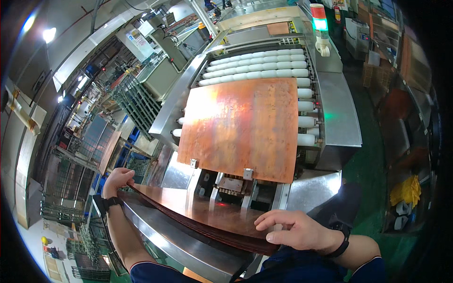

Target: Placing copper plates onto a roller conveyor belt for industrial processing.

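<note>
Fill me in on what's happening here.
A person has their left hand at the left end of a stack of copper-coloured sheets and their right hand, open, at the right end. Beyond it, another copper-coloured sheet lies flat on a machine's white rollers.

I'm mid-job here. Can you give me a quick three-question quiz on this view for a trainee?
1. True or false: the large copper-coloured sheet lies on white rollers.
2. The person's right hand is nearest to: A) the yellow cloth; B) the stack of copper-coloured sheets; C) the signal lamp.
3. How many small metal clips show along the near edge of the large sheet?

Key: 1. True. 2. B. 3. Two.
</note>
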Action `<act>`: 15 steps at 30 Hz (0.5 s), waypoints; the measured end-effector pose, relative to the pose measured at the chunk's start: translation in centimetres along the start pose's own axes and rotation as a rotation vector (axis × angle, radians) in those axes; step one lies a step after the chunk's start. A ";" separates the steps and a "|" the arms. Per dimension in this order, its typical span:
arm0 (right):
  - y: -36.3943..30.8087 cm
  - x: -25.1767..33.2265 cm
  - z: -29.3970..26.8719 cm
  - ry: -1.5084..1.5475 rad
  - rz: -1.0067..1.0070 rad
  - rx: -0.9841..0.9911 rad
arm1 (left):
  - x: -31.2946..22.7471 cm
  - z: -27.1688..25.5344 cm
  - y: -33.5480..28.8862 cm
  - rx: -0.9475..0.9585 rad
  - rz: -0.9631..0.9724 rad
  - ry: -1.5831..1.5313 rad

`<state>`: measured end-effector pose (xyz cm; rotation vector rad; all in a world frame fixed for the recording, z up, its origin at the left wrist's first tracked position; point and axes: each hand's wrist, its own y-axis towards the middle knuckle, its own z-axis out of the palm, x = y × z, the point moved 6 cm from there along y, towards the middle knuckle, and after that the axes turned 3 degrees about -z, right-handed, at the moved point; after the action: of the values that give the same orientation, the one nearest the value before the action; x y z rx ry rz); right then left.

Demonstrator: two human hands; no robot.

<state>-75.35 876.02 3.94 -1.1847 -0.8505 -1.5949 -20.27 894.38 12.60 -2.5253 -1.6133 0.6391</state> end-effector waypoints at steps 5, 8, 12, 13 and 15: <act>0.3 -0.8 -0.8 0.022 0.012 -0.019 | 0.0 -0.1 0.2 0.012 0.049 0.006; 0.4 -0.4 -1.1 0.003 -0.029 -0.061 | 0.0 0.0 0.3 0.035 0.072 -0.048; 0.3 0.7 -1.4 -0.122 -0.186 -0.143 | 0.7 0.0 0.9 0.071 0.126 -0.209; 0.2 0.6 -1.4 -0.124 -0.187 -0.145 | 0.8 -0.1 0.9 0.071 0.129 -0.210; -0.4 1.5 -1.5 -0.294 -0.352 -0.228 | 0.5 0.0 0.9 0.089 0.208 -0.171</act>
<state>-76.30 874.31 4.95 -1.5215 -1.1380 -1.8653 -19.28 894.43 12.19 -2.6571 -1.3417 0.9490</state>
